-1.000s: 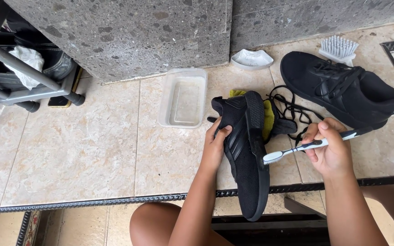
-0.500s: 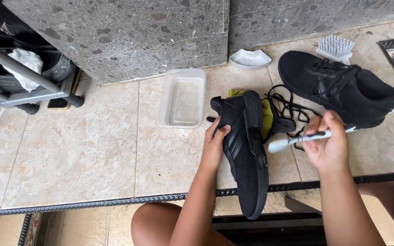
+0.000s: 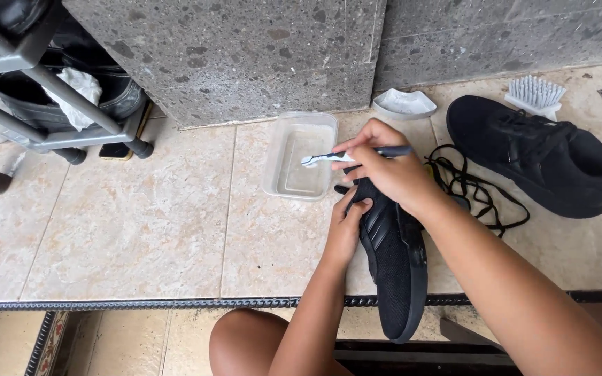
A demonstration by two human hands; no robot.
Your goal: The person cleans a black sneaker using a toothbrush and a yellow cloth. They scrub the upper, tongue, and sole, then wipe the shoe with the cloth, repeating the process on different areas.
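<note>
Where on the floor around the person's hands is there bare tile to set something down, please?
The widest bare tile lies left of the clear plastic tub, between the metal rack and the floor grate. A smaller patch sits below the second black shoe. It is crowded around the held shoe, laces, right hand and left hand.

Black matt knit-cloth shoe [image 3: 393, 271]; clear glossy plastic rectangular tub [image 3: 299, 156]; beige glossy tiled floor [image 3: 127, 230] showing reflections; grey speckled rough stone wall [image 3: 231, 56].

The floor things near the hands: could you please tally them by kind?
Black shoes: 2 (held shoe, second shoe)
Brushes: 2 (toothbrush, scrub brush)
Clear tub: 1
White dish: 1
Loose black lace: 1
Total: 7
</note>
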